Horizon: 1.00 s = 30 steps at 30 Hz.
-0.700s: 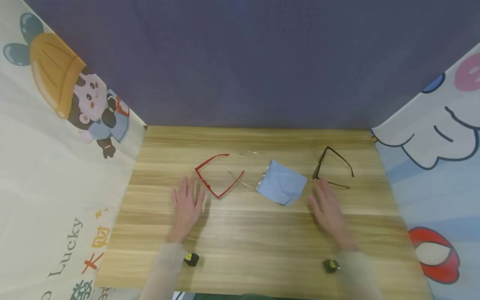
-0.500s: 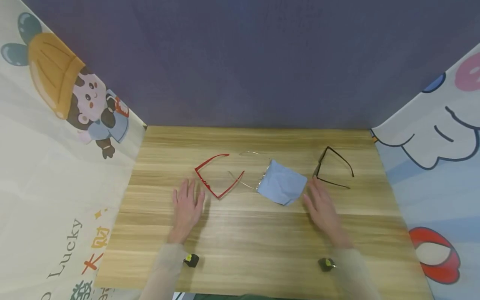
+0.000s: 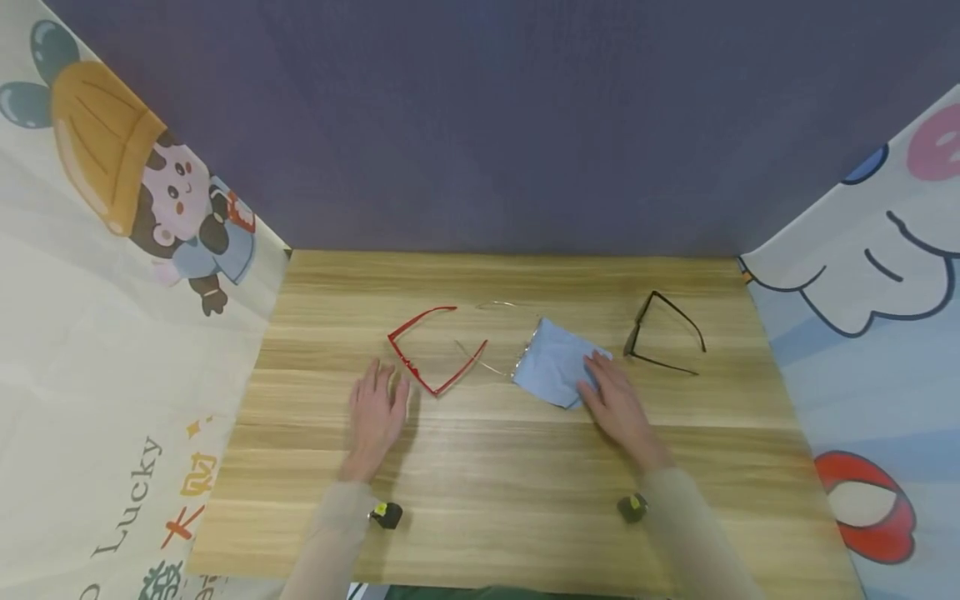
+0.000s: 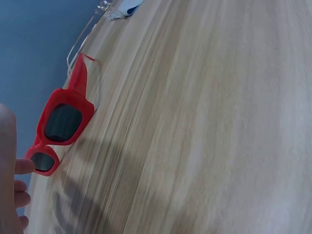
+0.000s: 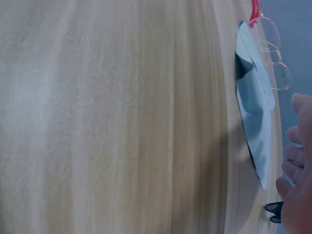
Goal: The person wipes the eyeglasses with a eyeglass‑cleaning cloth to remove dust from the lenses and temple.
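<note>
Red-framed sunglasses [image 3: 412, 367] with dark lenses [image 4: 64, 122] lie on the left of the wooden table. My left hand [image 3: 375, 421] is beside them, fingers loosely bent and holding nothing. A light blue cloth [image 3: 551, 367] lies slightly rumpled near the middle, its left edge against thin wire-framed glasses [image 5: 273, 53]. Over the cloth's right corner is my right hand [image 3: 617, 412], its fingers relaxed; in the right wrist view they look apart from the cloth. Black-framed glasses [image 3: 633, 337] rest with temples spread, beyond that hand to the right.
The wire glasses' temples reach left, one crossing near the red temple tip. A dark blue panel [image 3: 510, 125] stands along the table's back edge. Printed white sheets hang at the left [image 3: 67, 333] and right [image 3: 855, 350]. Small black cameras [image 3: 387, 515] sit at the wrists.
My right hand has moved left, from beside the black glasses to over the cloth's right corner. The left hand's fingers have bent slightly, while the glasses and cloth stay in place.
</note>
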Tool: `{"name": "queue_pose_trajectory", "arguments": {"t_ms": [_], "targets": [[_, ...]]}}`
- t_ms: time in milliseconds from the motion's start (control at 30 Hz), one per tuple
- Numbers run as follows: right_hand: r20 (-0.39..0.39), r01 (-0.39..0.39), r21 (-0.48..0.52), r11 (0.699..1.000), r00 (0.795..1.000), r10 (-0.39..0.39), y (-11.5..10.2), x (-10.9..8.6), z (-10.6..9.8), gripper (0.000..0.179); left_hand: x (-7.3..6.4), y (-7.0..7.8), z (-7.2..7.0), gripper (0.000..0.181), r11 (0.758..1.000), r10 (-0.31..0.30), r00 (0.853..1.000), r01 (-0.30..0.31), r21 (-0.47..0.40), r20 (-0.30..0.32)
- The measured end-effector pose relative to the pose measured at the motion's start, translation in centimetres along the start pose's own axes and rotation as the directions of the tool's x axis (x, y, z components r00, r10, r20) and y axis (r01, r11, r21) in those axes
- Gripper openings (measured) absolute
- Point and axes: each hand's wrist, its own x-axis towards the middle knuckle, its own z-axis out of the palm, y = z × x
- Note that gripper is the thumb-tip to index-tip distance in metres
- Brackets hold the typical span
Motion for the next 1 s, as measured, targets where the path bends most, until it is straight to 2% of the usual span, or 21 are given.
{"name": "queue_pose_trajectory", "arguments": {"t_ms": [167,333,467,633,767,900,1000], "targets": [[0.026,-0.043,-0.022,0.999,0.999,0.044,-0.1,0.8,0.7,0.056,0.3,0.2,0.4,0.050,0.999,-0.015,0.999,0.013,-0.044,-0.046],[-0.008,-0.033,-0.034,0.999,0.999,0.032,-0.3,1.3,1.4,0.057,0.8,0.6,0.8,0.041,0.994,-0.065,0.993,0.056,-0.094,-0.098],[0.005,-0.053,-0.047,0.997,0.999,0.053,-0.3,1.5,1.9,0.057,1.2,0.8,0.8,0.034,0.983,-0.122,0.982,0.099,-0.156,-0.143],[0.011,-0.088,-0.056,0.995,0.996,0.089,-0.2,1.6,2.3,0.058,1.7,1.0,0.9,0.033,0.949,-0.229,0.969,0.200,-0.242,-0.097],[-0.027,-0.073,-0.075,0.995,0.997,0.071,-0.2,1.8,2.5,0.056,2.0,1.2,1.0,0.035,0.923,-0.295,0.954,0.269,-0.276,-0.055],[-0.037,-0.058,-0.110,0.992,0.998,0.054,-0.4,1.9,2.5,0.055,2.4,1.3,0.7,0.035,0.909,-0.325,0.944,0.295,-0.293,-0.058],[-0.035,-0.062,-0.133,0.989,0.998,0.058,-0.4,2.0,2.5,0.052,3.0,1.3,0.6,0.034,0.909,-0.329,0.940,0.288,-0.300,-0.094]]}}
